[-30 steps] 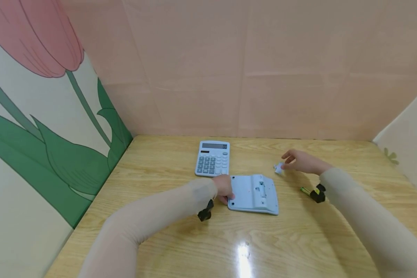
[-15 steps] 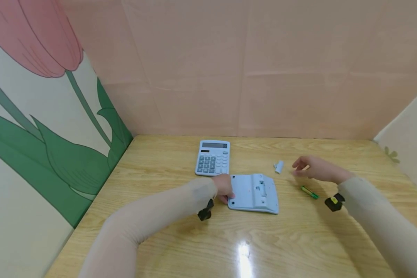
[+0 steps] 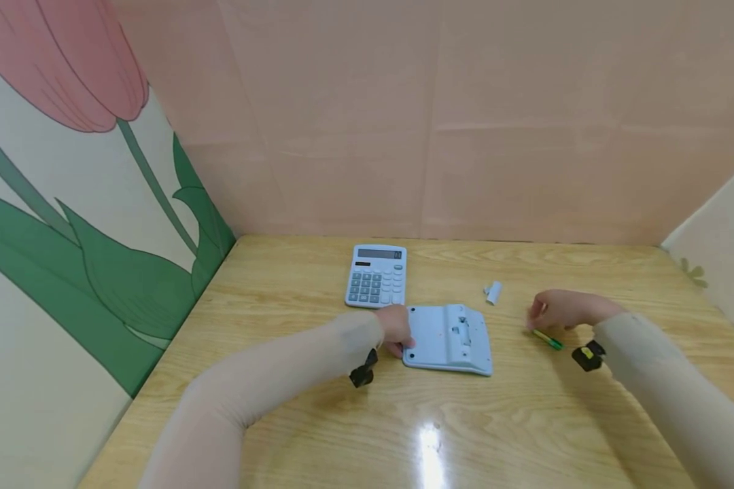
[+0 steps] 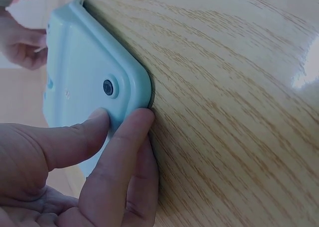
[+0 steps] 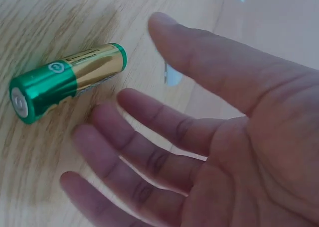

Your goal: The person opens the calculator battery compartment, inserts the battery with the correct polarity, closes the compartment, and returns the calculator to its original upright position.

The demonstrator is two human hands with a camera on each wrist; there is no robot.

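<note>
Pale blue, the overturned calculator [image 3: 431,339] lay below the frame's centre, its left edge pinched by the left hand [image 3: 395,324]. At centre right, the right hand [image 3: 559,309] hovered, unclosed, beside a green-and-gold battery [image 3: 547,339]; beyond sat a small cover [image 3: 493,293] and, mid-frame, an upright-facing calculator [image 3: 376,275].

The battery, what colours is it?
The battery is green and gold, clearest in the right wrist view.

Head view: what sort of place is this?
Probably an indoor tabletop work booth, though its wider surroundings are out of view: a wood-grain table, a creased pink backdrop behind it, and a tulip panel on the left.
</note>
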